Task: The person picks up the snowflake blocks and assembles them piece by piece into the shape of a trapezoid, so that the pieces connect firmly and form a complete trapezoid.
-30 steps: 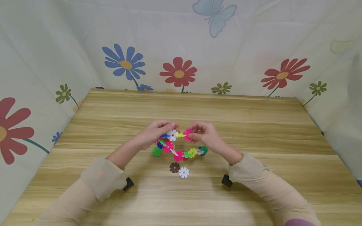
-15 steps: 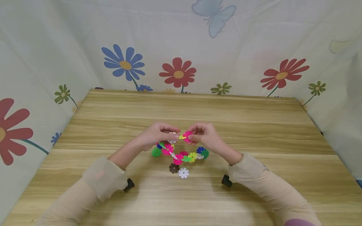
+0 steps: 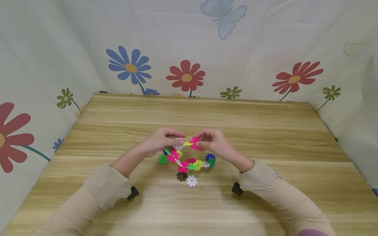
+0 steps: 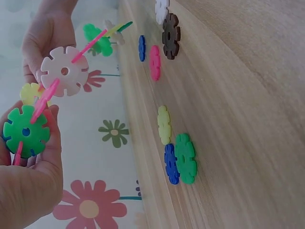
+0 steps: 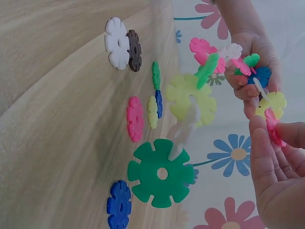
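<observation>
Flower-shaped plastic discs with slotted edges are joined into a colourful chain (image 3: pixel 173 156). My left hand (image 3: pixel 159 142) grips one stretch, with its thumb over a white disc (image 3: pixel 178 147). At the chain's other side, my right hand (image 3: pixel 215 144) pinches a pink disc (image 3: pixel 194 143) between thumb and fingers. A yellow disc (image 3: pixel 187 144) spans the gap between the two hands. The rest of the chain hangs in a curve below and ends in a green disc (image 5: pixel 161 173). Some discs inside the left hand are hidden.
Loose discs lie on the wooden table (image 3: pixel 254 124): white (image 3: pixel 192 181), brown (image 3: pixel 181 176), pink (image 5: pixel 135 119), yellow (image 4: pixel 164 125), green (image 4: pixel 186 158) and blue (image 5: pixel 119 205) ones. A flower-printed cloth (image 3: pixel 248 59) hangs behind the table.
My left thumb has come down over the white disc, whose face showed more fully before. The hanging stretch has swung slightly left and lower. The right hand keeps its pinch on the pink disc.
</observation>
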### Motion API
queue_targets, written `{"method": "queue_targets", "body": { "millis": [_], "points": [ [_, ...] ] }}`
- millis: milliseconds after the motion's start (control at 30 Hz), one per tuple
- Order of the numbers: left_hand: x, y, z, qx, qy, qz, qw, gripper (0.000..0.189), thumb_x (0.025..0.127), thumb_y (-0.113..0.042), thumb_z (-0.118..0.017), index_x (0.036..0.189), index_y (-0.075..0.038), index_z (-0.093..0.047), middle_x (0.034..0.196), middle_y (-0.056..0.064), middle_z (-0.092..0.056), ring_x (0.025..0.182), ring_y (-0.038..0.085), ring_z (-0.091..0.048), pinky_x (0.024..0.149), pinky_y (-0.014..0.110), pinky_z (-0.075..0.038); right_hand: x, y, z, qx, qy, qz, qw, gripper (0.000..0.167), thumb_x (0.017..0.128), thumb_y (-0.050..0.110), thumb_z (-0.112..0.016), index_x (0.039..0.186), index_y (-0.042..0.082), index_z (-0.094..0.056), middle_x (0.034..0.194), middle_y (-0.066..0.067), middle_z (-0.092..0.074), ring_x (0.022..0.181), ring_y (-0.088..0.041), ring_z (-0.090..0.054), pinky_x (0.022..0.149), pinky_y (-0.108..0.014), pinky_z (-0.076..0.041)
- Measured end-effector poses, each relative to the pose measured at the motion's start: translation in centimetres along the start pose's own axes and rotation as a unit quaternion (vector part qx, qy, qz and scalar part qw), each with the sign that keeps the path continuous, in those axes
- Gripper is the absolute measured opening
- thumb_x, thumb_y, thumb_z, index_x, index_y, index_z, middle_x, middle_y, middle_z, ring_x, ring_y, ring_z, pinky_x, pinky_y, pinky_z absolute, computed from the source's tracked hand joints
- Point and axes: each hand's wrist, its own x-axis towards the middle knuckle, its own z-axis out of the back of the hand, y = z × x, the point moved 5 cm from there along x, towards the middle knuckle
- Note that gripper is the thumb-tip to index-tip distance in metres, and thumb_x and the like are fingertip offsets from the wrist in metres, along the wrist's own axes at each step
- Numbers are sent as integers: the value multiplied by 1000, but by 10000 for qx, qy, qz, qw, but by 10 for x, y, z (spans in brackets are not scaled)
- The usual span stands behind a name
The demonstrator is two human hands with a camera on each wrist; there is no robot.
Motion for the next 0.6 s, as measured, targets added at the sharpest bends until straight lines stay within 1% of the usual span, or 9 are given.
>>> {"method": "queue_targets", "body": {
  "millis": [67, 100, 133, 267, 333, 500, 567, 600],
  "points": [
    [0, 0, 2, 18, -53, -36, 10000, 43, 83, -18, -62, 119, 2, -53, 112, 19, -59, 81, 11, -62, 74, 27, -52, 0, -1, 0, 0, 43, -32, 10000, 20, 82, -5, -54, 102, -9, -55, 86, -23, -61, 67, -16, -64, 66, -45, -52],
    [-1, 1, 3, 9, -95, -40, 9999, 43, 83, -18, -61, 119, 2, -52, 111, 17, -60, 80, 11, -61, 73, 26, -52, 0, -1, 0, 11, 61, -46, 10000, 22, 83, -5, -54, 104, -9, -55, 87, -23, -60, 68, -15, -64, 67, -46, -52],
    [-1, 1, 4, -1, -130, -55, 9999, 42, 84, -17, -61, 120, 3, -52, 111, 17, -60, 80, 11, -61, 73, 26, -51, 0, -2, 0, 19, 68, -60, 10000, 24, 82, -5, -54, 105, -9, -54, 89, -24, -60, 69, -17, -64, 68, -46, -52],
    [-3, 4, 11, -43, -321, -71, 9994, 42, 85, -18, -59, 120, 3, -51, 113, 17, -58, 81, 11, -59, 72, 25, -51, 0, -4, 5, 37, -33, -97, 9999, 28, 82, -5, -54, 110, -9, -53, 96, -27, -57, 77, -30, -63, 72, -49, -49],
    [-4, 6, 16, -31, -447, -61, 9990, 42, 85, -19, -59, 120, 2, -52, 116, 18, -56, 83, 11, -58, 72, 23, -50, -1, -5, 9, 14, -130, -103, 9999, 29, 81, -5, -54, 110, -8, -53, 97, -28, -57, 79, -32, -62, 73, -47, -50],
    [-7, 7, 30, 36, -764, -112, 9970, 44, 84, -23, -60, 120, 0, -53, 123, 18, -52, 88, 10, -57, 72, 21, -49, -2, -10, 20, -179, -176, -141, 9996, 27, 81, -4, -55, 109, -8, -54, 96, -28, -57, 75, -17, -63, 73, -44, -51],
    [-9, 7, 35, 87, -873, -150, 9960, 44, 84, -25, -60, 120, 0, -53, 123, 18, -52, 88, 9, -57, 73, 20, -49, -3, -13, 23, -357, -101, -197, 9991, 27, 80, -3, -56, 107, -8, -55, 96, -27, -58, 75, -17, -62, 74, -43, -51],
    [-9, 7, 38, 87, -917, -151, 9956, 45, 84, -26, -60, 120, 0, -52, 122, 18, -52, 88, 9, -57, 73, 20, -49, -3, -15, 24, -482, -30, -250, 9985, 27, 80, -3, -57, 106, -7, -56, 96, -26, -58, 76, -20, -61, 74, -43, -51]
  ]
}}
